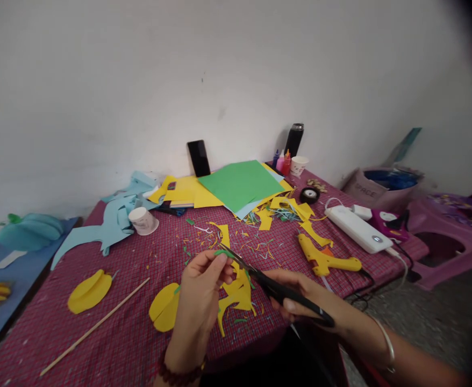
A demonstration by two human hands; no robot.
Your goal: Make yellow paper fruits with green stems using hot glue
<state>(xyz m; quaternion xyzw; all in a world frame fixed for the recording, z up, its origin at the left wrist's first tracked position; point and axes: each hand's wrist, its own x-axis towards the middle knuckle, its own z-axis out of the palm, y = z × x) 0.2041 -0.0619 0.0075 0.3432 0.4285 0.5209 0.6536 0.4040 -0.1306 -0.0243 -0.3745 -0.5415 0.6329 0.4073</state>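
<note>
Between the thumb and fingers of my left hand (207, 274) is a small piece of green paper (223, 253). My right hand (300, 293) grips black-handled scissors (276, 287), whose blades point up and left at the green piece. Whether the blades touch it, I cannot tell. Below the scissors lie cut yellow paper scraps (238, 295) on the red checked tablecloth (131, 336). A folded yellow paper round (165, 307) is partly hidden behind my left wrist, and another yellow paper round (90, 292) lies farther left.
Green paper sheets (244, 183) lie at the back, near a leaning phone (198, 158). A yellow glue gun (327, 258) and white power bank (358, 228) are at right. A wooden stick (94, 327), paper cup (142, 220) and blue paper scraps (115, 223) are at left.
</note>
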